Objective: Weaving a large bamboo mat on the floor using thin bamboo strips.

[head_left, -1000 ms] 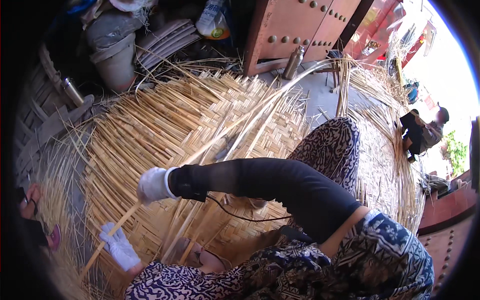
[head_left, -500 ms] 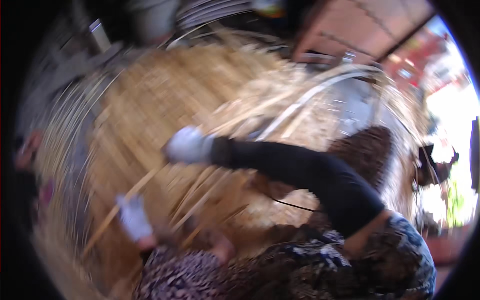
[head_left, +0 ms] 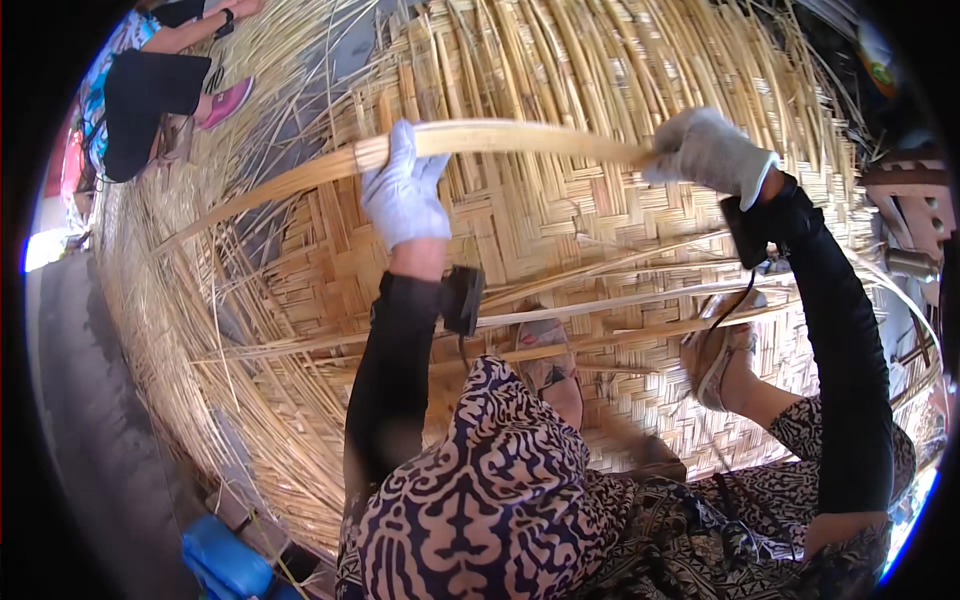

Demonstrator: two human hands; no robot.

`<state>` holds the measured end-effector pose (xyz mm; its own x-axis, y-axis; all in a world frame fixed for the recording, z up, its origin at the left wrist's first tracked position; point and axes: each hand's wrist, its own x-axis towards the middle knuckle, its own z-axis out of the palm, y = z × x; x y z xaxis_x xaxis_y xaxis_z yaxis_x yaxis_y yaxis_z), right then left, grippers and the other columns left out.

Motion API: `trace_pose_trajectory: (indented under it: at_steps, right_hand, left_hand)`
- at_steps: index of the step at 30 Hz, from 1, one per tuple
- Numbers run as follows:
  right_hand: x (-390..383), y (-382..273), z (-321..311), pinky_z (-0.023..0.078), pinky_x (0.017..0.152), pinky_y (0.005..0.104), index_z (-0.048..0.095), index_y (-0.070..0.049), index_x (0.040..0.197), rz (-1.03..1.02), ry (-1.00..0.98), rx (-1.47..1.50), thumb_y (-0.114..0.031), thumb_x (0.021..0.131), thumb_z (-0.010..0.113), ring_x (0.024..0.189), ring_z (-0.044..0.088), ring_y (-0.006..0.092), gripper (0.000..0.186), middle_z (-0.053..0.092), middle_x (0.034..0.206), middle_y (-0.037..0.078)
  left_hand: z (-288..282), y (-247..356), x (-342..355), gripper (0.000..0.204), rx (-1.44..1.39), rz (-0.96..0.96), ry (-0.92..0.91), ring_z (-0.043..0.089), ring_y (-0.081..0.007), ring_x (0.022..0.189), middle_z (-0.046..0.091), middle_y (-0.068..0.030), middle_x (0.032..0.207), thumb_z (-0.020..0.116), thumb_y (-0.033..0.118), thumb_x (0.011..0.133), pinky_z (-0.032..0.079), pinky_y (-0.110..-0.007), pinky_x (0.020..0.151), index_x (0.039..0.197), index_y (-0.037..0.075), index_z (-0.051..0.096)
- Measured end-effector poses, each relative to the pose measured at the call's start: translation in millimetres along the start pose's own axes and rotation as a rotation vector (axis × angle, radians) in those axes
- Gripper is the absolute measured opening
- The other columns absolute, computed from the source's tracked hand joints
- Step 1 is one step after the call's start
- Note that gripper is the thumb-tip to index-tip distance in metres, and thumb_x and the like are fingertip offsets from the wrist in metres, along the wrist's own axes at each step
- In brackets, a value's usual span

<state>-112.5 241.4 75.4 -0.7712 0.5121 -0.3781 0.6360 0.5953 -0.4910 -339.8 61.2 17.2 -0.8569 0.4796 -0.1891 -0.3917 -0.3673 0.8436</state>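
Observation:
A pale split-reed strip (head_left: 510,137) arches across the view above a woven mat (head_left: 520,210) with long loose reed ends. My left hand (head_left: 405,195), in a light glove, is closed around the strip left of centre, thumb across it. My right hand (head_left: 712,158), also gloved, grips it farther right with curled fingers. Black sleeves with small strapped devices cover both forearms. My sandalled feet (head_left: 712,355) rest on the mat below, among several flat strips.
At the upper left another person (head_left: 145,95) in black trousers and pink shoes sits beside loose straw. A blue object (head_left: 225,555) lies at the lower left by a grey ledge (head_left: 80,370). Reddish studded wood (head_left: 905,205) stands at the right edge.
My view has swung round, bringing the other person to the upper left. Both hands are higher in view, the strip now lies across it, and my left hand's spread fingers have closed around it.

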Motion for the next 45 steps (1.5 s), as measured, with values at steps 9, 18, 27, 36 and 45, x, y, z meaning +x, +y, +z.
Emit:
trace_pose_trajectory:
  at_steps: [9, 18, 27, 36, 45]
  right_hand:
    - [41, 86, -1, 0.044, 0.05, 0.0237, 0.065, 0.001, 0.085, -0.047, -0.383, 0.708, -0.023, 0.075, 0.07, 0.054, 0.055, 0.0116, 0.026, 0.06, 0.064, 0.005]
    - [53, 94, 29, 0.045, 0.052, 0.0307, 0.062, -0.004, 0.074, -0.062, 0.355, -0.202, -0.02, 0.071, 0.071, 0.056, 0.055, 0.0168, 0.019, 0.059, 0.067, 0.007]
    - [71, 158, 20, 0.048, 0.06, 0.0317, 0.068, -0.007, 0.074, 0.112, 0.055, 0.056, -0.023, 0.07, 0.071, 0.061, 0.06, 0.0189, 0.017, 0.063, 0.067, 0.01]
    - [28, 244, -51, 0.044, 0.058, 0.0276, 0.065, -0.007, 0.085, 0.446, 0.969, -0.066, -0.028, 0.083, 0.057, 0.061, 0.057, 0.0119, 0.023, 0.063, 0.068, 0.005]
    - [96, 232, 25, 0.047, 0.058, 0.0266, 0.069, -0.006, 0.087, 0.47, 0.39, 0.019, -0.03, 0.074, 0.063, 0.061, 0.058, 0.0122, 0.027, 0.065, 0.069, 0.008]
  left_hand:
    - [-6, -71, 70, 0.017, -0.55, -0.267, -0.454, 0.053, -0.0211, 0.08, 0.05, -0.0046, 0.081, 0.059, 0.019, 0.086, 0.047, -0.035, 0.072, 0.093, 0.007, 0.05]
    - [19, -109, 75, 0.026, 0.118, -0.255, -0.113, 0.058, -0.0239, 0.091, 0.059, -0.01, 0.095, 0.059, 0.024, 0.085, 0.05, -0.037, 0.078, 0.102, 0.004, 0.054]
    - [19, -159, 104, 0.031, 0.089, -0.185, 0.031, 0.062, -0.0259, 0.079, 0.06, -0.0143, 0.094, 0.062, 0.023, 0.084, 0.054, -0.04, 0.075, 0.101, -0.002, 0.054]
    - [25, -181, 111, 0.051, 0.652, -0.512, -0.137, 0.056, -0.0199, 0.067, 0.061, -0.0099, 0.089, 0.061, 0.044, 0.081, 0.046, -0.027, 0.063, 0.107, 0.001, 0.056]
    - [57, -183, 124, 0.068, 0.741, -0.561, -0.333, 0.047, -0.0228, 0.113, 0.054, -0.0137, 0.118, 0.067, 0.047, 0.074, 0.033, -0.032, 0.096, 0.117, -0.003, 0.053]
